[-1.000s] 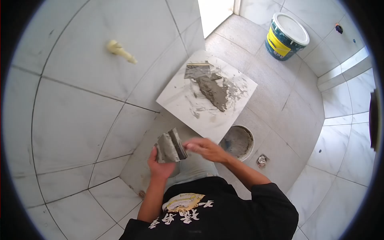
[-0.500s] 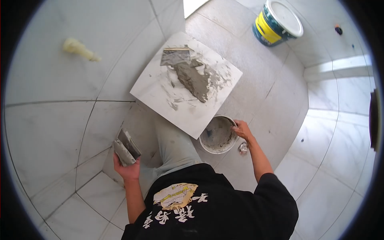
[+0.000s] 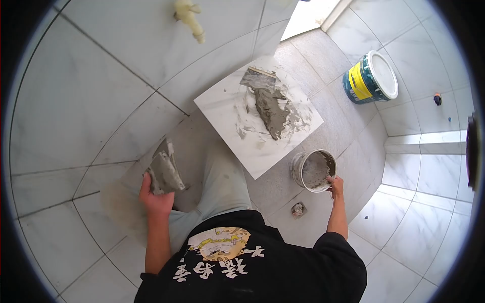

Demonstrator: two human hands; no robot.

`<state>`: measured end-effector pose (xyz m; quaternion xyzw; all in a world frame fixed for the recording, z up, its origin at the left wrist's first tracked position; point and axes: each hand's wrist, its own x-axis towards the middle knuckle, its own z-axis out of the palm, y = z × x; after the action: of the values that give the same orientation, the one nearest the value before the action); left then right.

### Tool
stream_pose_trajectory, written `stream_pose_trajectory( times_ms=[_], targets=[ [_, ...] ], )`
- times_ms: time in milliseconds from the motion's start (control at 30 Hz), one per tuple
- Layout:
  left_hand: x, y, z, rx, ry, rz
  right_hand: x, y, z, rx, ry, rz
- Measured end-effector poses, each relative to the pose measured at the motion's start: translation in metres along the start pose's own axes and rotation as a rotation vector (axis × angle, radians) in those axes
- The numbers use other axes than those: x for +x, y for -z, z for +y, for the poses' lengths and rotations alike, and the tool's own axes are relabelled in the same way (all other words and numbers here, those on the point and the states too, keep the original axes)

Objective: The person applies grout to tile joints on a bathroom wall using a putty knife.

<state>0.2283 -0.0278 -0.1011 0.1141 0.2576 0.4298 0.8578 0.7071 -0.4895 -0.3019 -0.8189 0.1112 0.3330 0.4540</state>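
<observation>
On the left, my left hand (image 3: 157, 197) is closed around a mortar-smeared trowel (image 3: 165, 174), its flat blade tilted upward beside my knee. My right hand (image 3: 337, 187) grips the near right rim of a round bucket (image 3: 296, 171), whose inside is coated with grey residue. The bucket is tilted a little. Ahead of my knee lies a large white tile (image 3: 222, 106) with a heap of grey mortar (image 3: 271, 113) spread on it. A flat scraper blade (image 3: 259, 79) rests at the far end of the heap.
A lidded green and yellow pail (image 3: 361, 83) stands by the far right wall. Close to the bucket, a crumpled whitish piece (image 3: 298, 209) lies on the grey floor. Tiled walls rise on both sides; a pale pipe fitting (image 3: 189, 20) juts from the left one.
My right hand has pulled the bucket to the right, away from the tile's corner, and tipped it somewhat. The trowel has turned in my left hand. The view has shifted too.
</observation>
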Motion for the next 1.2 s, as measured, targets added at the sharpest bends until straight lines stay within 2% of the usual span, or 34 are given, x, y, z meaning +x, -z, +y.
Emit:
stream_pose_trajectory(
  times_ms=[133,233,300,333,400,433,467,500,533,600,633,700,733,800,833,900,933,1000,1033,1100,1167,1200],
  targets=[
    [0.006,0.022,-0.007,-0.009,0.035,-0.008,0.011,0.007,0.009,-0.023,-0.032,0.003],
    [0.018,0.021,-0.014,-0.035,0.063,0.005,0.017,0.016,0.023,0.079,-0.041,0.007],
    [0.029,0.012,-0.017,0.106,0.050,0.040,0.019,0.008,0.019,-0.658,0.647,0.770],
    [0.036,0.009,-0.020,0.110,0.053,0.032,-0.032,-0.023,-0.025,-0.277,0.578,0.735],
    [0.065,0.014,-0.028,0.089,0.139,-0.024,-0.085,-0.081,-0.050,-0.065,0.594,0.521],
    [0.089,0.023,-0.036,0.138,0.149,-0.078,-0.078,-0.112,-0.027,-0.206,0.831,0.481],
    [0.117,0.033,-0.046,0.184,0.159,-0.137,-0.063,-0.155,0.004,-0.036,0.624,0.316],
    [0.141,0.034,-0.056,0.235,0.151,-0.106,-0.096,-0.191,-0.003,0.183,0.519,-0.006],
    [0.165,0.030,-0.065,0.285,0.138,-0.077,-0.120,-0.232,-0.038,0.364,0.067,-0.001],
    [0.206,0.018,-0.078,0.488,0.060,-0.123,-0.131,-0.270,-0.060,0.802,0.012,-0.195],
    [0.225,0.002,-0.081,0.491,0.061,-0.145,-0.123,-0.286,-0.068,0.819,0.026,-0.189],
    [0.257,-0.026,-0.087,0.769,0.081,-0.360,-0.101,-0.317,-0.067,1.005,0.240,-0.009],
    [0.280,-0.036,-0.090,0.778,0.099,-0.383,-0.099,-0.322,-0.070,1.024,0.242,0.014],
    [0.324,-0.044,-0.100,1.062,0.259,-0.432,-0.099,-0.320,-0.074,0.791,0.105,0.208],
    [0.336,-0.044,-0.105,1.061,0.276,-0.466,-0.093,-0.321,-0.070,0.808,0.112,0.239],
    [0.358,-0.042,-0.113,1.310,0.211,-0.468,-0.069,-0.328,-0.054,0.694,0.111,0.362],
    [0.365,-0.038,-0.116,1.323,0.234,-0.477,-0.065,-0.327,-0.056,0.716,0.120,0.393],
    [0.380,-0.028,-0.119,1.345,0.262,-0.519,-0.064,-0.332,-0.059,0.501,0.054,0.572],
    [0.389,-0.020,-0.121,1.242,0.315,-0.517,-0.064,-0.330,-0.064,0.515,0.056,0.594],
    [0.391,-0.017,-0.118,1.136,0.379,-0.507,-0.074,-0.318,-0.070,0.275,0.102,0.717],
    [0.357,-0.029,-0.111,1.071,0.344,-0.502,-0.092,-0.298,-0.057,0.238,0.373,0.660],
    [0.343,-0.035,-0.105,0.968,0.392,-0.517,-0.096,-0.288,-0.048,-0.036,0.728,0.870]
  ],
)
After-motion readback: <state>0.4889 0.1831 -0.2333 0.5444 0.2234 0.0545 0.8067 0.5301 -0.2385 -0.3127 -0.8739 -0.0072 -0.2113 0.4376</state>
